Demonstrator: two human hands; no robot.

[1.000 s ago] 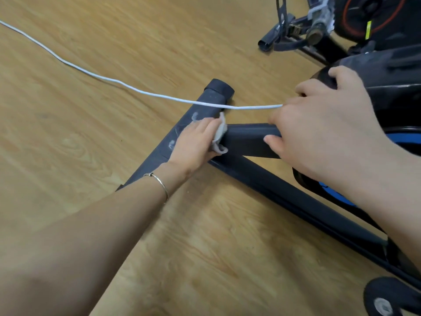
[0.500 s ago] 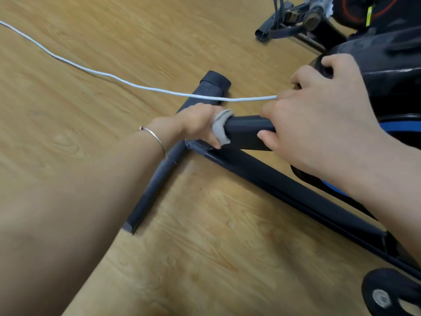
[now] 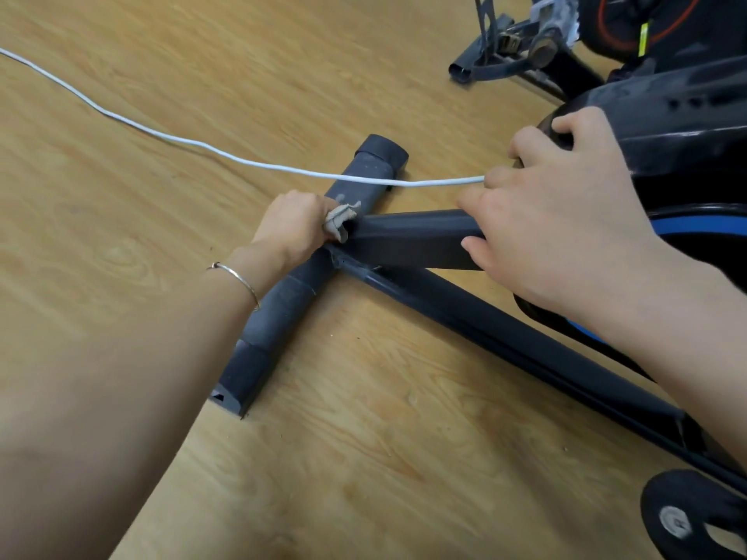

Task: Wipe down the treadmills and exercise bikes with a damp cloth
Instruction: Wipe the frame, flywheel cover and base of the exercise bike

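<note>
Head view, 1 view only.

Left hand (image 3: 297, 224): fingers curled tight into a fist around a small grey-beige cloth (image 3: 339, 222). A crumpled, frayed fold of the cloth sticks out on the right side of the fist. The cloth is pressed against the exercise bike (image 3: 687, 163) at the joint where the crossbar (image 3: 291, 293) meets the frame tube (image 3: 412, 236). A thin metal bangle (image 3: 238, 278) sits on the wrist.

Right hand (image 3: 566, 220): fingers bent, fingertips hooked over the rounded edge of the black housing (image 3: 687, 115), thumb laid on the top face of the frame tube. A white cable (image 3: 161, 133) runs in from the far left, passes over the crossbar and disappears under this hand; whether the hand grips it cannot be told.

Materials: the crossbar is a matte dark-grey rounded bar with darker end caps, scuffed pale near the cloth. The frame tube is flat-sided and smooth. A long base rail (image 3: 505, 329) runs from the joint to the near right. The housing is glossy plastic with a blue band below it. The floor (image 3: 121, 220) is light wood-grain board. A second bike (image 3: 525, 46) stands at the far right.
</note>
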